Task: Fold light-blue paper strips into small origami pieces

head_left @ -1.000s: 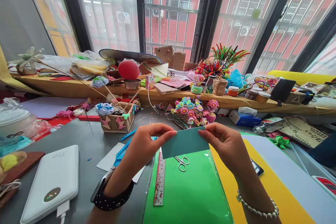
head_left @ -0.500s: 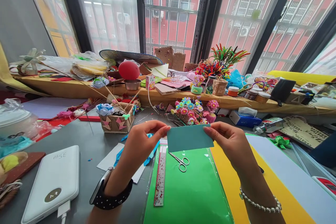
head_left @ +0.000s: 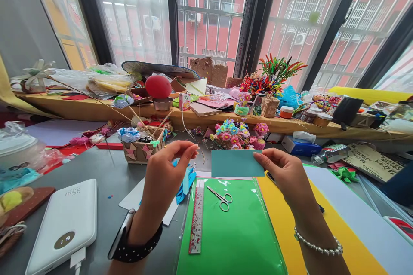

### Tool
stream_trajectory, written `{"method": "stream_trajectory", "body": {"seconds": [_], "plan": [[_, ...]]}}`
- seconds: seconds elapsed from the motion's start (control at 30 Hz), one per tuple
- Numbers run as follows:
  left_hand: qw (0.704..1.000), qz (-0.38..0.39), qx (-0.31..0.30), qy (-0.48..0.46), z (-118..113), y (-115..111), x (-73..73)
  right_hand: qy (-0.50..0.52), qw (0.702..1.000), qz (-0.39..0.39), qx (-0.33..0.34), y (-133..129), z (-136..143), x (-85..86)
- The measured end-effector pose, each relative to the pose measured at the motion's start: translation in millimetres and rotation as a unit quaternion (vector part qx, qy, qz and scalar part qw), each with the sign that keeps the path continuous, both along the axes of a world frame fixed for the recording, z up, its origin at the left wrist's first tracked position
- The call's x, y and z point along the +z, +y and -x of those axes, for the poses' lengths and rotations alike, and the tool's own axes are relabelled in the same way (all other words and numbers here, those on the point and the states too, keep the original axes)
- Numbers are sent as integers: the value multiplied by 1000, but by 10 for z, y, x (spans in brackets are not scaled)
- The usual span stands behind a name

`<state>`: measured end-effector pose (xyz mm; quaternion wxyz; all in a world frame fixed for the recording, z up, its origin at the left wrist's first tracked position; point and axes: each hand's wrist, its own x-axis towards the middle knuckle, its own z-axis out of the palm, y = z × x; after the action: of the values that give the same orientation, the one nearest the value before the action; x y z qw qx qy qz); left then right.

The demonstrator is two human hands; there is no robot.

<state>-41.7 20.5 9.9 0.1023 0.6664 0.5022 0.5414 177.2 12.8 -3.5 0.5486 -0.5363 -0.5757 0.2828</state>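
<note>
A teal rectangle of paper [head_left: 237, 163] hangs in the air above the far end of the green sheet. My right hand [head_left: 284, 172] pinches its right edge between thumb and fingers. To the left of the paper and apart from it is my left hand [head_left: 171, 172], its thumb and fingertips drawn together with nothing visible in them. Below the paper, small silver scissors [head_left: 222, 200] lie on the glossy green sheet [head_left: 232, 240]. Along that sheet's left side rests a clear ruler [head_left: 196, 223] with a red pattern.
A white power bank [head_left: 64, 219] with a plugged cable lies at the left. Folded blue paper [head_left: 186, 184] is beside my left hand. Behind stand a cardboard box [head_left: 137, 152], crocheted flowers [head_left: 230, 135] and a cluttered ledge [head_left: 187, 122]. Yellow paper [head_left: 309, 223] lies at the right.
My left hand has let go of the paper's left edge and moved slightly left. The paper, still in my right hand, now looks flatter and sits slightly higher.
</note>
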Motion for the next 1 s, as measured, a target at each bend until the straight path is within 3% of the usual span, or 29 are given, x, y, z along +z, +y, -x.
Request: {"method": "stream_trajectory", "body": {"seconds": [0.1,0.2,0.3,0.4,0.67,1.0], "plan": [[992,-99,-5,80,-73,-35,-23,-25,1000,4,16,15,48,-19],[973,-147,-85,154,-193,-90,-68,-34,998,15,48,2,118,-23],[954,-118,-144,234,-291,-134,-122,-26,997,23,70,-27,160,-17],[943,-87,-155,282,-334,-151,-162,-14,996,28,80,-52,176,-4],[943,-51,-161,287,-355,-151,-165,-1,996,26,85,-95,208,52],[965,-45,-140,215,-342,-140,-149,-12,993,-15,119,-58,153,28]]}}
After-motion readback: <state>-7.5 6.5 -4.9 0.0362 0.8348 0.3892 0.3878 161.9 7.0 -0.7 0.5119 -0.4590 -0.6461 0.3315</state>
